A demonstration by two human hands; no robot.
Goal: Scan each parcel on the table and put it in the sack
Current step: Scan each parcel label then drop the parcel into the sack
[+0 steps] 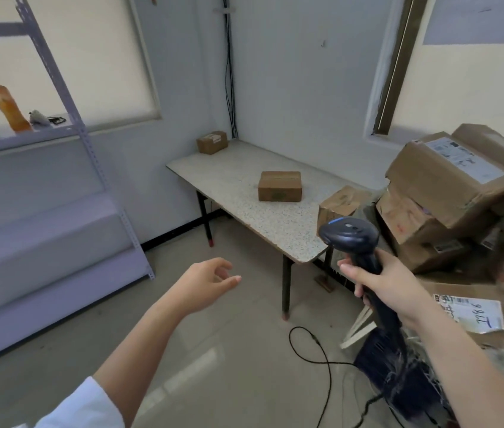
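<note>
Scanner (352, 236) is being gripped by the right hand (389, 282), with the fingers curled round the handle. It is being held in the air just off the near corner of the worktop (275, 223), head pointing towards the worktop.

Left hand (210, 281) is being held out over the floor, left of that near corner. Its fingers are loosely bent and nothing is being grasped.

Parcels being logged against the worktop:
- The middle parcel (280, 186), plain brown, is being carried flat near the centre of the worktop, seam uppermost.
- The far parcel (212, 142), smaller and labelled, is being carried at the far left corner of the worktop, close to the wall.
- The creased box (341, 202) is being partly hidden by the scanner head at the right edge of the worktop. It cannot be told whether it is being carried by the worktop or by what lies beside it.

A carton pile (454, 180) is being kept right of the worktop, boxes tilted one on another. A black cable (321, 359) is being trailed over the floor below the near corner. A metal rack (84, 137) is being seen well left of the worktop, with a bottle (5, 105) being carried on its shelf.
</note>
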